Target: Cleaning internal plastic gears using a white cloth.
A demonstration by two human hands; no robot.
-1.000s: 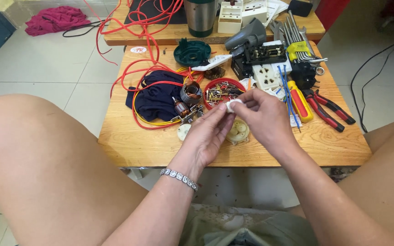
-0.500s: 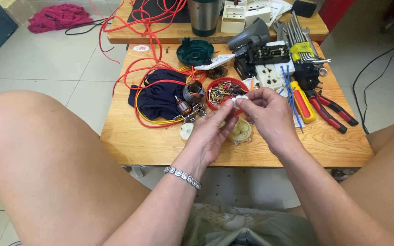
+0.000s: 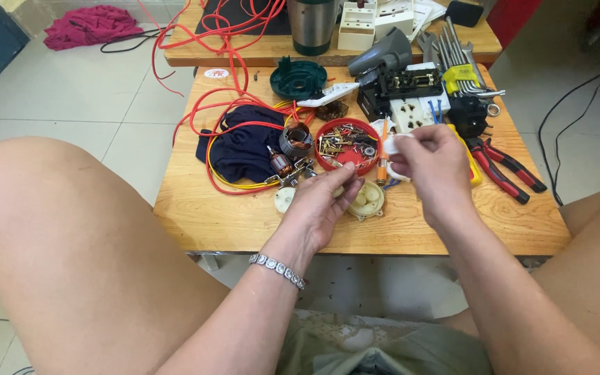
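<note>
My right hand (image 3: 430,165) pinches a small white plastic part (image 3: 391,144) between thumb and fingers, just right of a red round tray (image 3: 342,154) full of screws and small metal bits. My left hand (image 3: 322,203) hangs lower, palm turned up and fingers loosely apart, with nothing seen in it. Its fingertips are close to a cream gear housing (image 3: 367,201) lying on the wooden table (image 3: 230,219). A motor armature (image 3: 280,165) and a wound stator (image 3: 296,139) sit just left of the tray.
A dark blue cloth (image 3: 243,149) and loops of red wire (image 3: 206,111) cover the table's left. Red-handled pliers (image 3: 505,167), a white socket block (image 3: 411,114), hex keys (image 3: 461,52), a green round cover (image 3: 298,78) and a steel tumbler (image 3: 312,24) lie further back. My knees flank the table.
Both hands were together on the white part. The left hand has let go and dropped toward the table, while the right hand has kept the part and shifted right.
</note>
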